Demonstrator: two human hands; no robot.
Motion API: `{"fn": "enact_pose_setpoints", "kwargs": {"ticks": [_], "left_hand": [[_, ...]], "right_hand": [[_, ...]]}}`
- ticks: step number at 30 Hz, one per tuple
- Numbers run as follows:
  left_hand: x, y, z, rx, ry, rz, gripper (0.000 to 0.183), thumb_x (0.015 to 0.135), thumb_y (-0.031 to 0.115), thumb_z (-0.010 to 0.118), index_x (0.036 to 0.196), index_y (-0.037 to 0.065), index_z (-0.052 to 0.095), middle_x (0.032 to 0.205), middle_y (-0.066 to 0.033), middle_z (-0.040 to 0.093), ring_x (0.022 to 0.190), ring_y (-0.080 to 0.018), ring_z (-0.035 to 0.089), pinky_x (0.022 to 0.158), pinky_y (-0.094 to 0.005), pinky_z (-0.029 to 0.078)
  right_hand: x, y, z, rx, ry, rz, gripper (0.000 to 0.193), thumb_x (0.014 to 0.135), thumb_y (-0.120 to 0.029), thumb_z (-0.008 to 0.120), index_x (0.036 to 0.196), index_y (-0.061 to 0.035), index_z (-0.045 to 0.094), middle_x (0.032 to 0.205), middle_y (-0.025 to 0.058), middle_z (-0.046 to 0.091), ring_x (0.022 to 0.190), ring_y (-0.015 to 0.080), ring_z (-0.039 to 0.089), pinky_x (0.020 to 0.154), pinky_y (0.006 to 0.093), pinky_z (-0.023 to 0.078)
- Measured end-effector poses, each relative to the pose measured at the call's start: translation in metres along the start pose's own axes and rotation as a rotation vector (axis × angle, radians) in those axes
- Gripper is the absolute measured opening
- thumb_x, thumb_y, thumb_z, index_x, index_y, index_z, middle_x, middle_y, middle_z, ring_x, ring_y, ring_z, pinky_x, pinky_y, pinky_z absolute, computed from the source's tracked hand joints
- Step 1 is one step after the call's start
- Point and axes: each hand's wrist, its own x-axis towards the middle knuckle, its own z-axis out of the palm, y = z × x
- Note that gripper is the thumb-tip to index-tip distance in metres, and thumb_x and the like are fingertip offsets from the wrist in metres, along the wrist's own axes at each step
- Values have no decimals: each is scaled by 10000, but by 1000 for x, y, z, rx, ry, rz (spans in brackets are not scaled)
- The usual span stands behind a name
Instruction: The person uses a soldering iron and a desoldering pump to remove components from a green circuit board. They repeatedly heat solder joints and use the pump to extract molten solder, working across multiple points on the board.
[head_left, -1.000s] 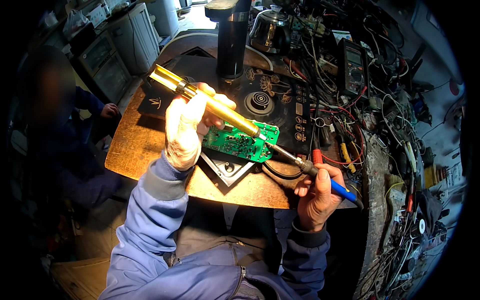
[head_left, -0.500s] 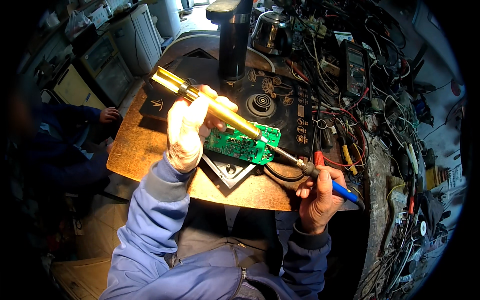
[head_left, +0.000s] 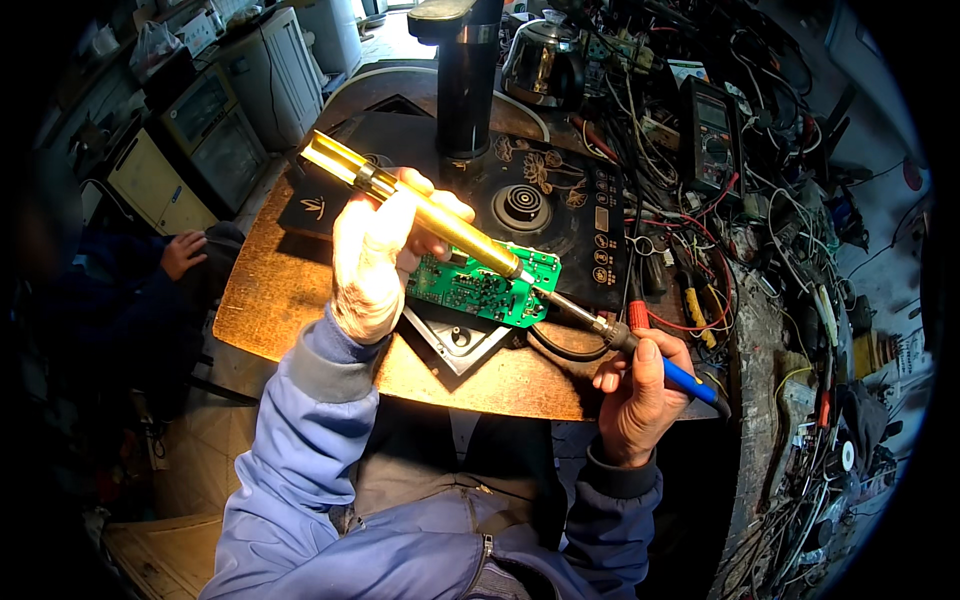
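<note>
A gold-coloured desoldering pump (head_left: 455, 228) lies slantwise in my left hand (head_left: 372, 255), whose fingers are wrapped round its barrel. Its nozzle points down to the right at a green circuit board (head_left: 470, 291). From the right, my right hand (head_left: 648, 395) grips a soldering iron (head_left: 680, 380) by its dark and blue handle. The iron's tip meets the board close to the pump's nozzle; whether the two tips touch is too small to tell. Beneath the board shows a silvery metal-edged part (head_left: 462, 345). My left hand hides the board's left end.
A black induction cooktop (head_left: 570, 215) lies behind the board on the wooden table (head_left: 270, 300), with a black cylinder (head_left: 465, 100) rising over it. A kettle (head_left: 540, 65), a multimeter (head_left: 712, 135) and tangled cables crowd the right. Another person's hand (head_left: 183, 254) is at the left.
Both my hands, the pump and the iron hold nearly the same place over the board. At the left, the other person's hand has shifted left and downward.
</note>
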Motion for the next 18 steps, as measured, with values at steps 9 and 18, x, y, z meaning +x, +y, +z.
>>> {"fn": "enact_pose_setpoints", "kwargs": {"ticks": [9, 18], "left_hand": [[-1, 2, -1, 14, -40, -26, 323, 981, 344, 508, 1108, 47, 508, 995, -170, 642, 724, -117, 525, 714, -276, 476], [-1, 2, -2, 7, -44, -28, 331, 978, 350, 515, 1109, 46, 509, 1002, -171, 643, 727, -117, 528, 715, -277, 476]], "right_hand": [[0, 1, -1, -13, -29, -35, 146, 892, -40, 640, 1002, 35, 581, 700, 100, 594, 509, 141, 557, 509, 272, 510], [1, 1, -2, -17, -30, -31, 151, 883, -27, 636, 1000, 45, 574, 710, 109, 603, 513, 145, 563, 511, 270, 509]]}}
